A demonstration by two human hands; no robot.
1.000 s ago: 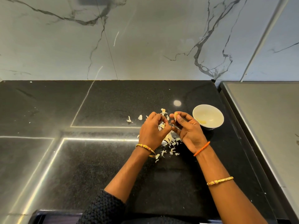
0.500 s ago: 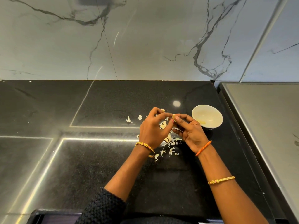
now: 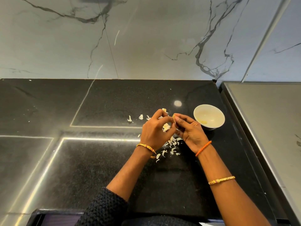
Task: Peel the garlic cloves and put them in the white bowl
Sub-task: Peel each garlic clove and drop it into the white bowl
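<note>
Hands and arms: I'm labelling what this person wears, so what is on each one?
The left hand has a gold bangle at the wrist and a black knitted sleeve pushed up the forearm. The right hand has an orange thread band at the wrist and a gold bangle further up the bare forearm.

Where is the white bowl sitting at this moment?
In the head view, the white bowl stands on the black countertop on the person's right, just beyond the right hand and near the counter's right edge.

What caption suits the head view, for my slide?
Both hands peel a garlic clove over skins, beside the white bowl.
</note>
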